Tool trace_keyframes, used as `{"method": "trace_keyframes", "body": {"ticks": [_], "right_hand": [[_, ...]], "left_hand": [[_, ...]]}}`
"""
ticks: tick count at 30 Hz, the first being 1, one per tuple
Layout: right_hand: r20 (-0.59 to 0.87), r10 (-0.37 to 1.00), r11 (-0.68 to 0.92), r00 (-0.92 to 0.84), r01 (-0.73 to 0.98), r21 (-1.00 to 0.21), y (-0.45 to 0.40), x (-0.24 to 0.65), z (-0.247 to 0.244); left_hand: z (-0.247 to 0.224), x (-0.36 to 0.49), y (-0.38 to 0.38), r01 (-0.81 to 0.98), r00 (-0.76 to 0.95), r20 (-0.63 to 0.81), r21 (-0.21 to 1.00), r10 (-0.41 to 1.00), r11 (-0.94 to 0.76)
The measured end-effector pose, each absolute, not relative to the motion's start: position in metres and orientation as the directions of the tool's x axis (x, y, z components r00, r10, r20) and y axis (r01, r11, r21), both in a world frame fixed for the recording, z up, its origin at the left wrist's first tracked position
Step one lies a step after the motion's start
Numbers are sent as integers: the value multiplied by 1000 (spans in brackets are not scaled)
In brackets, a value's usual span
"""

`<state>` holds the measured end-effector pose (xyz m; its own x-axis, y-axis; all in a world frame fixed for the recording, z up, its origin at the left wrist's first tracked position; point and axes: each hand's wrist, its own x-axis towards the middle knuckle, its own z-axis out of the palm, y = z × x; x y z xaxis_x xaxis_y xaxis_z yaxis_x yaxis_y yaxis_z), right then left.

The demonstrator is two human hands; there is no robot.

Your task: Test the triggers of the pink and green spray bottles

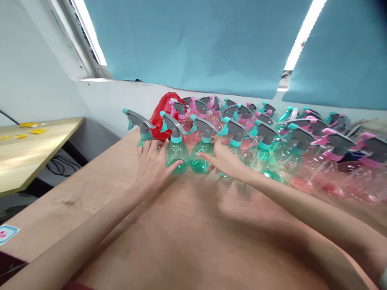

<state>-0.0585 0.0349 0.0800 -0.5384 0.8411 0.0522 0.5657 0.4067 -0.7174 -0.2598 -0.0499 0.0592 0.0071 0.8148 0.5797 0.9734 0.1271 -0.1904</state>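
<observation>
A front row of round, clear green spray bottles with grey-and-teal trigger heads stands upright on the wooden table. My left hand (151, 159) is at the row's left end, its thumb across the front of the second spray bottle (176, 155) and its index finger along that bottle's left side. Its other fingers partly cover the leftmost spray bottle (145, 135). My right hand (225, 159) cups the right side of the third spray bottle (199, 161), thumb in front, some fingertips hidden. Behind that hand is a fourth green spray bottle (236, 141). Green liquid shows low in the second and third bottles.
Pink spray bottles (331, 169) continue the row at right, with several more bottles behind. A red plastic bag (163, 108) lies at the back left. The wooden table (169, 233) fills the foreground. A second table (36, 149) with yellow pieces stands left, past a gap with cables.
</observation>
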Motion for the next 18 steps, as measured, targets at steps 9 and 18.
{"method": "trace_keyframes", "body": {"ticks": [9,18], "right_hand": [[64,807,437,-587,520,-734,28,-46,76],[296,731,660,-614,530,-532,7,-9,64]], "left_hand": [[60,-251,-57,986,-49,563,-105,825,130],[39,-206,-91,988,75,588,64,806,-138]]}}
